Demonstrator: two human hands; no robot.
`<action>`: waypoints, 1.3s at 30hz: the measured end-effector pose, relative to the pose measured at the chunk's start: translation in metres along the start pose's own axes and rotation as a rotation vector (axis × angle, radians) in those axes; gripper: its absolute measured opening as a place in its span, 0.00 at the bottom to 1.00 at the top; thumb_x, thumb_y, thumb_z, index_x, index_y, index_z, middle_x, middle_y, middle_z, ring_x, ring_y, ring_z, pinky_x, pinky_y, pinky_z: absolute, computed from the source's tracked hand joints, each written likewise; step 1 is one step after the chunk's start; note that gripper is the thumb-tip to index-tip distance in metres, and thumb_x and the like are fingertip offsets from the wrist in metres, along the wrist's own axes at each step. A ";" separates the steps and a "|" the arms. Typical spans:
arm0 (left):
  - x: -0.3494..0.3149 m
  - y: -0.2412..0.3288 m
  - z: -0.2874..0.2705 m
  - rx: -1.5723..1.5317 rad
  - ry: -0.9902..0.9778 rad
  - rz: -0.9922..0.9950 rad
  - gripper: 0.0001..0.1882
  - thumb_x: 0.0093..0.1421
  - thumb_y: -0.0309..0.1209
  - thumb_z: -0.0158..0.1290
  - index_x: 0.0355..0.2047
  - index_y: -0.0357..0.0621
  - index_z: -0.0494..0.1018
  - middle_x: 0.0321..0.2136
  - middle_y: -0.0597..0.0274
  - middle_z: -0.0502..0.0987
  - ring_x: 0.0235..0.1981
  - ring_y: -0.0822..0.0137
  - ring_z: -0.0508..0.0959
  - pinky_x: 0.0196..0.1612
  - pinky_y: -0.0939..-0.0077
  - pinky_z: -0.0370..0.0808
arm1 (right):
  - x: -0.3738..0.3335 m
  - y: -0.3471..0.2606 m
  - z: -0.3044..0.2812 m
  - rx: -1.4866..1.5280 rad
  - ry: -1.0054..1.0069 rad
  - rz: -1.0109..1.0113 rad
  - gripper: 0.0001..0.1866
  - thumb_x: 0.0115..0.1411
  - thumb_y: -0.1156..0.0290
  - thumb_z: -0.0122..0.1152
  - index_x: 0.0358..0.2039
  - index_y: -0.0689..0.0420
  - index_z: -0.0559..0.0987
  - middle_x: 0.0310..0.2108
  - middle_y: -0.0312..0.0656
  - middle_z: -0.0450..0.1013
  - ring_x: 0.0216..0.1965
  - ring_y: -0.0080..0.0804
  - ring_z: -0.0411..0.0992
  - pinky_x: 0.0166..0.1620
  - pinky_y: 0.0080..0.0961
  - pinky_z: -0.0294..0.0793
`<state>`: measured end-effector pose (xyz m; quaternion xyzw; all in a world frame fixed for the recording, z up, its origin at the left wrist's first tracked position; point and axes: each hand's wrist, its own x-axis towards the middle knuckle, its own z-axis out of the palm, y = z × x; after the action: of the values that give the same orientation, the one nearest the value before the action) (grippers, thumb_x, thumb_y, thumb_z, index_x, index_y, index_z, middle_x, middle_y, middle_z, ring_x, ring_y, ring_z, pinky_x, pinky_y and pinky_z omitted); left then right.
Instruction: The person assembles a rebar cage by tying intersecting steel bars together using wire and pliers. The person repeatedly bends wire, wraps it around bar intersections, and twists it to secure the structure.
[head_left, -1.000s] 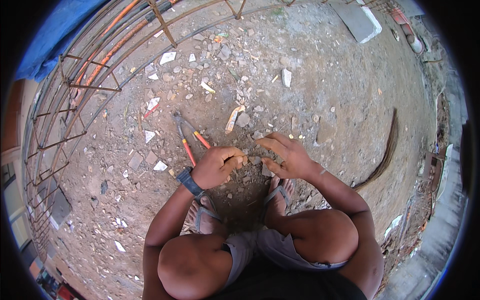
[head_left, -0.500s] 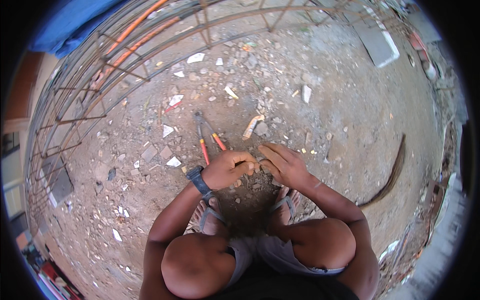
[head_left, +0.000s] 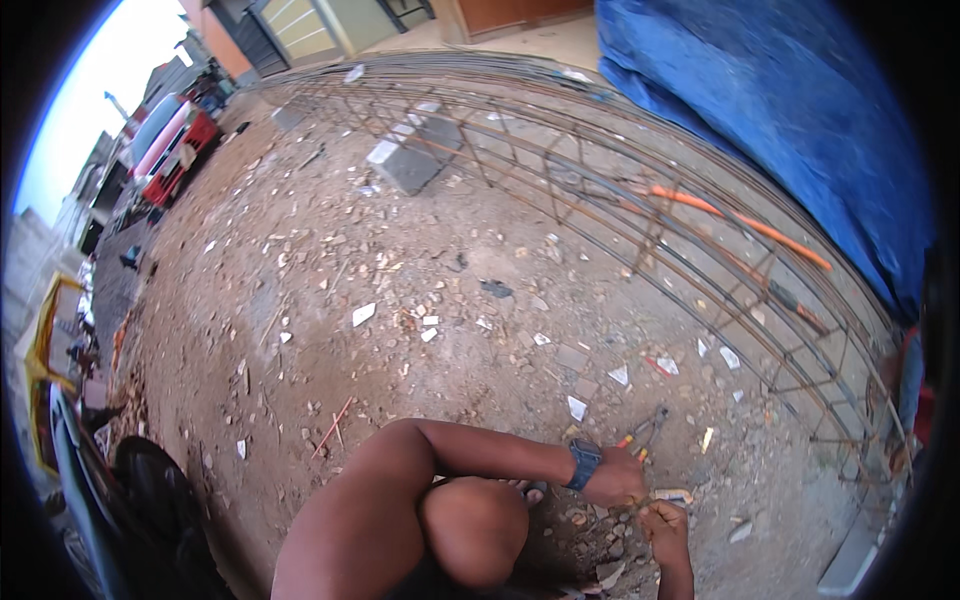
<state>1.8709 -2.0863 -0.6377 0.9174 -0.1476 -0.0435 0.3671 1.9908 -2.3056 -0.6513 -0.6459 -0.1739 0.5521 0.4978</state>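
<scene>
My left hand, with a dark watch on its wrist, is closed, its fingertips drawn together. Right against it, my right hand is closed too, in a pinch. Whatever the fingers hold is too small to make out. Just beyond my left hand, a pair of pincers with red and yellow handles lies on the dirt, touched by neither hand as far as I can see. Close by are a torn yellowish scrap and broken white tile pieces.
Long steel rebar cages stretch across the far side, resting partly on a grey block. A blue tarp hangs at the far right. An orange tube lies among the bars. A red vehicle stands far left; a dark motorcycle is near left.
My view has swung to the left, so the hands now appear lower right. My right hand's fingers, stretched out before, are now curled into a pinch beside my left hand.
</scene>
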 end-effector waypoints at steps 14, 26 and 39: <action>-0.018 -0.020 -0.016 -0.171 0.145 -0.017 0.07 0.57 0.34 0.53 0.26 0.45 0.75 0.26 0.53 0.78 0.32 0.49 0.79 0.32 0.52 0.75 | 0.019 -0.032 0.019 -0.928 0.144 -0.735 0.12 0.63 0.66 0.58 0.25 0.58 0.74 0.17 0.35 0.68 0.17 0.26 0.67 0.22 0.26 0.66; -0.026 -0.032 0.006 -0.085 0.155 0.055 0.06 0.59 0.33 0.52 0.29 0.45 0.73 0.29 0.56 0.77 0.33 0.51 0.80 0.32 0.53 0.75 | 0.009 -0.026 0.046 -0.851 0.352 -0.718 0.07 0.63 0.70 0.60 0.31 0.60 0.78 0.21 0.45 0.70 0.21 0.41 0.71 0.25 0.36 0.72; -0.018 -0.012 0.007 0.097 0.127 0.103 0.08 0.59 0.34 0.52 0.28 0.44 0.70 0.28 0.56 0.75 0.32 0.50 0.79 0.30 0.55 0.75 | -0.003 -0.002 0.010 0.183 0.042 0.244 0.09 0.65 0.68 0.57 0.28 0.57 0.73 0.19 0.36 0.69 0.19 0.31 0.69 0.22 0.32 0.68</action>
<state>1.8556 -2.0775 -0.6515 0.9262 -0.1731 0.0411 0.3325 1.9812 -2.3022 -0.6473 -0.6257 -0.0325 0.6083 0.4872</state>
